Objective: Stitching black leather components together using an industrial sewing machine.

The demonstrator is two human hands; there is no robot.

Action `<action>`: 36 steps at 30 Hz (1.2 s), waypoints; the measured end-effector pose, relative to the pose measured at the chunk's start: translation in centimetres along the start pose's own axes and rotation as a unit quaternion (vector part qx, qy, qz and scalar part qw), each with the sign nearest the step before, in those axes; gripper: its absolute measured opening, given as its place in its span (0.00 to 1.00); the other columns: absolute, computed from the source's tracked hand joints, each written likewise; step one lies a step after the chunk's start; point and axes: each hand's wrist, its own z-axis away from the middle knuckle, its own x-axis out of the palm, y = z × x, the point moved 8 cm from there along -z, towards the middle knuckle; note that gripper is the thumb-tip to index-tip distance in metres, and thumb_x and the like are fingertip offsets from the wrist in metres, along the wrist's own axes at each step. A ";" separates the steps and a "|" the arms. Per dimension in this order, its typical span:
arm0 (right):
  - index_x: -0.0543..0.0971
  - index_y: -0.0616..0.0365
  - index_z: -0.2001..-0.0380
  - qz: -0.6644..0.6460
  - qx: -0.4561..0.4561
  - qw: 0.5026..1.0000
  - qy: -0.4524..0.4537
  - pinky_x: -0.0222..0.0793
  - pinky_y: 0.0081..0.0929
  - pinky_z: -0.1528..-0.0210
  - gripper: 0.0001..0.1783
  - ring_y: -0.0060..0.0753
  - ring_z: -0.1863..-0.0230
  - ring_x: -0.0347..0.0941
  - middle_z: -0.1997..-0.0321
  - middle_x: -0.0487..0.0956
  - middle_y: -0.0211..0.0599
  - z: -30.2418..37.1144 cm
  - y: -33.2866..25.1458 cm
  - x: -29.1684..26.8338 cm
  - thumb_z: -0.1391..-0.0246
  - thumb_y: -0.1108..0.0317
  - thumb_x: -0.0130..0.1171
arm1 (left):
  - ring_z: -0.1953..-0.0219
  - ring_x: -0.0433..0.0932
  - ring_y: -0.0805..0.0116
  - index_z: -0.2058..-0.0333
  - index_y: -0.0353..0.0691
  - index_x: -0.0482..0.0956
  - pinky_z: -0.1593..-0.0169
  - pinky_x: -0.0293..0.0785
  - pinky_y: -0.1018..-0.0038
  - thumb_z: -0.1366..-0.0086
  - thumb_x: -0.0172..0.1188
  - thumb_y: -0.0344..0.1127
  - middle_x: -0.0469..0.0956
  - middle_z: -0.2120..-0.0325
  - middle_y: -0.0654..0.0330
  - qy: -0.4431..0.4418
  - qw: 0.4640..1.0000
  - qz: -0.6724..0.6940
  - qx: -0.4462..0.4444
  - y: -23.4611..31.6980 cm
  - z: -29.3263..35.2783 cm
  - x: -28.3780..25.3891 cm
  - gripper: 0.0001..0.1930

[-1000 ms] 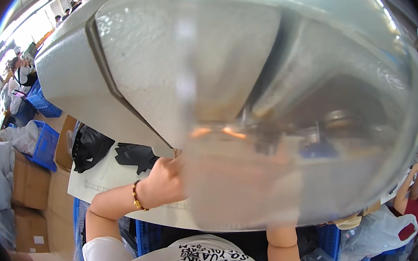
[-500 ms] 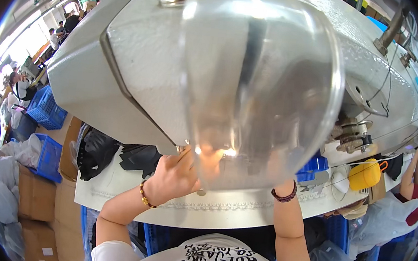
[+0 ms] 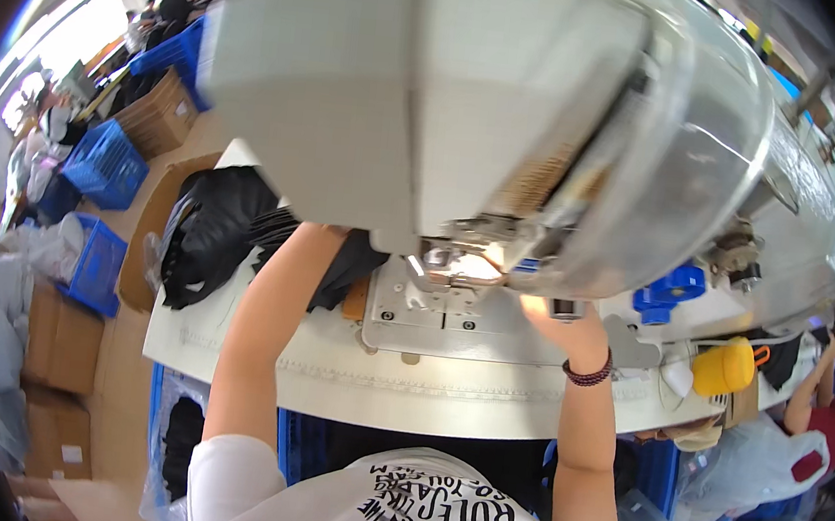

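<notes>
A large pale sewing machine head (image 3: 322, 101) fills the upper middle, with a clear plastic guard (image 3: 697, 177) on its right side. My left hand (image 3: 321, 239) reaches past the machine's lower left edge, beside black cut pieces (image 3: 348, 274); its fingers are hidden behind the head. Close to the right of the presser foot area, my right hand (image 3: 572, 331) lies partly behind the guard and a metal part, its fingers hidden and washed out by the lamp. Between both hands shows the metal bed plate (image 3: 430, 338).
A heap of black material (image 3: 214, 231) lies at the table's left. Blue fittings (image 3: 671, 293) and a yellow container (image 3: 725, 366) stand right. Blue crates (image 3: 105, 165) and cardboard boxes (image 3: 73, 338) fill the left floor. A person in dark red (image 3: 828, 431) is at far right.
My view has shifted, baring the bed plate. My left hand has left the spot by the needle area and stretched farther away, toward the black pieces. My right hand stays near the needle area.
</notes>
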 end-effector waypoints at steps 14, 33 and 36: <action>0.75 0.61 0.54 -0.238 0.145 0.960 0.035 0.63 0.27 0.55 0.18 0.38 0.60 0.71 0.48 0.73 0.46 4.4 0.1 -6.4 0.50 0.77 0.50 | 0.70 0.65 0.60 0.85 0.34 0.70 0.59 0.56 0.66 0.55 0.65 0.29 0.70 0.77 0.59 0.088 0.907 -0.394 0.117 4.1 14.6 -21.0 0.11; 0.76 0.66 0.59 -0.180 0.260 0.949 0.009 0.67 0.26 0.54 0.12 0.38 0.59 0.75 0.57 0.77 0.47 15.8 4.4 -7.9 0.48 0.78 0.50 | 0.56 0.72 0.57 0.68 0.35 0.80 0.50 0.64 0.65 0.50 0.63 0.31 0.76 0.65 0.55 0.166 0.935 -0.310 0.030 -3.5 12.6 -16.1 0.09; 0.76 0.66 0.60 -0.124 0.347 0.930 0.010 0.68 0.27 0.57 0.11 0.41 0.63 0.75 0.62 0.78 0.49 19.6 6.5 -9.7 0.48 0.77 0.51 | 0.57 0.72 0.53 0.67 0.34 0.80 0.52 0.67 0.65 0.51 0.63 0.29 0.75 0.64 0.51 0.087 0.969 -0.224 0.049 -3.2 10.5 -11.4 0.11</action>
